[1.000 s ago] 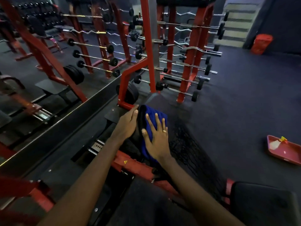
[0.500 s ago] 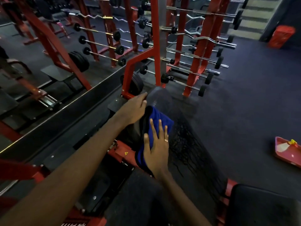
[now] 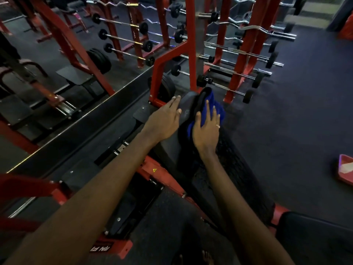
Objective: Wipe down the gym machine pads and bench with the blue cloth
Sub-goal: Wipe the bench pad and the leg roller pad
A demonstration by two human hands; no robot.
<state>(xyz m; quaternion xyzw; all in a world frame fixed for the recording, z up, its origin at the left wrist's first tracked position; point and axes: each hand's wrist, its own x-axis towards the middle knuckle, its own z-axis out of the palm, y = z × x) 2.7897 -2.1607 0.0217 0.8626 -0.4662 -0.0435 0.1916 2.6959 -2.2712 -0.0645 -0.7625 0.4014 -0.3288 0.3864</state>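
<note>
Head view, near to far. Bare toes [image 3: 207, 257] show at the bottom edge, on dark flooring. Both forearms reach forward from the lower corners and converge on a black machine pad [image 3: 184, 111] that slopes up and away on a red machine frame [image 3: 162, 173].

The left hand [image 3: 166, 121] lies palm down on the left side of the pad, fingers extended and close together, tips pointing toward the far end; it is flat and grasps nothing.

The right hand [image 3: 206, 131] is pressed palm down on the blue cloth [image 3: 210, 109], fingers spread and straight, a ring on one finger. The hand does not close around the cloth; it pins it against the pad. The cloth is bunched on the right side of the pad near its far end, extending beyond the fingertips and showing at the thumb side.

A black bench seat [image 3: 315, 236] fills the lower right corner. A red tray [image 3: 345, 169] sits on the floor at the right edge, well apart from the machine; a pale object lies in it, cut off by the edge and too blurred to identify.

Beyond the pad stand a red upright [image 3: 191, 44] and red racks holding barbells [image 3: 238, 71] in tiers. A mirror wall [image 3: 57, 54] on the left repeats the equipment.
</note>
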